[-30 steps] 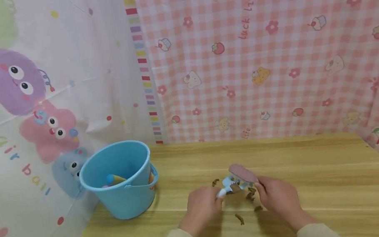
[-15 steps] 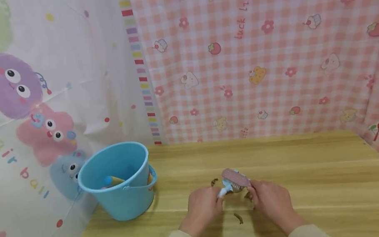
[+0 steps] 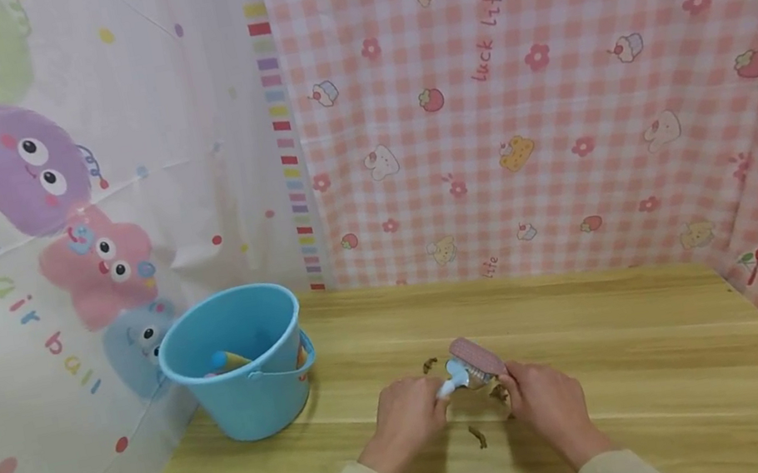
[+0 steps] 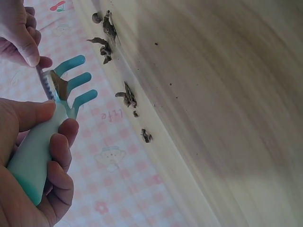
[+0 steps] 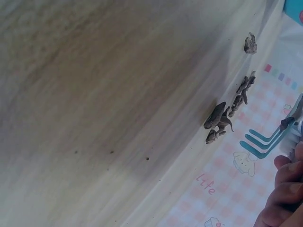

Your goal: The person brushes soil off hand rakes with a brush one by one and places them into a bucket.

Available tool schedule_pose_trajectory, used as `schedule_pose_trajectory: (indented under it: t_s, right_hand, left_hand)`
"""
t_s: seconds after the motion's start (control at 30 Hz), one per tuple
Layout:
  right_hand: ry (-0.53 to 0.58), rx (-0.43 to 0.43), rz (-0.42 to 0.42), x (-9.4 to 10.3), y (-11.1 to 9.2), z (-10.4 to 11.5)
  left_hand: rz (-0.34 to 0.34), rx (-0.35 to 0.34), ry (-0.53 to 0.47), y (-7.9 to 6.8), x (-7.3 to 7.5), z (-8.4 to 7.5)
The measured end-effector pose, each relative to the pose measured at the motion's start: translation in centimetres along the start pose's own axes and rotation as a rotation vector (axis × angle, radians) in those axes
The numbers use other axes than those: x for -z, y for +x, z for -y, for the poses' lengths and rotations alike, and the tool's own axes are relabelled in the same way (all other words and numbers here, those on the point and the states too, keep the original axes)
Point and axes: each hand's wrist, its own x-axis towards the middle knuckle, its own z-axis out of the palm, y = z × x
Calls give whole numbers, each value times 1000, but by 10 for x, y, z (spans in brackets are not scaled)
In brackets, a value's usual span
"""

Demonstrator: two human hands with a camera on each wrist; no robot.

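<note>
In the head view my left hand [image 3: 407, 422] grips the pale blue handle of a small toy hand rake [image 4: 35, 153], its teal tines pointing away from the palm. My right hand [image 3: 549, 405] pinches the end of a pink brush [image 3: 476, 356] whose white bristles lie at the rake's head. A brown shrivelled piece [image 4: 59, 85] sits on the rake head beside the bristles in the left wrist view. Below the hands, more brown dried pieces [image 4: 127, 96] are scattered on the wooden table [image 3: 640, 376].
A blue bucket [image 3: 245, 408] stands at the left of the table, holding a toy with a yellow and blue end [image 3: 231, 359]. Printed white cloth hangs at the left, pink checked cloth [image 3: 515, 102] behind. One brown piece [image 3: 478, 436] lies nearer the front; dark specks dot the wood.
The brush in my right hand has come left and down over the rake head, then shifted slightly back right. My left hand with the rake has hardly moved.
</note>
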Motion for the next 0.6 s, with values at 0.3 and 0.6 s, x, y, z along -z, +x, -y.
schedule_pose_trajectory:
  t_s: [0.3,0.6]
  right_hand:
    - [-5,-13,1,0,0,-1]
    - [-12,-28,1,-4,2,-4]
  left_hand:
    - [20,5,-7,-1,0,-1]
    - [4,-3,-14,-2,0,-1]
